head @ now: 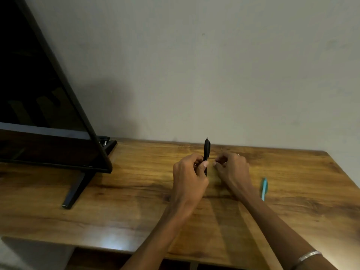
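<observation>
the wall [214, 65] rises behind the black pen [206, 149], which serves as the marker for everything here. the wooden table [97, 201] lies beneath that pen and spreads out to both sides of it. the television [39, 94] stands well to the pen's left, its dark screen tilted and one foot of its stand reaching toward the near edge.

the left hand [190, 178] is wrapped around the pen's lower half, fingers curled and thumb pressed against the barrel. the pen stands close to upright above the tabletop, its long axis running from the palm up toward the wall, with the pale button end at the top and free. the right hand [231, 168] sits just right of the pen, apart from it by a narrow gap. its fingers are curled in with the tips bunched together (whether something small is pinched between them cannot be told).

the coming move likely turns on that gap. the exposed upper end is the only free part of the pen, it lies up and to the left of the right fingertips, and the right hand is the nearer free hand to reach it.

a teal pen [264, 189] lies flat on the table farther right of the black pen, beyond the right forearm, and neither hand touches it.
</observation>
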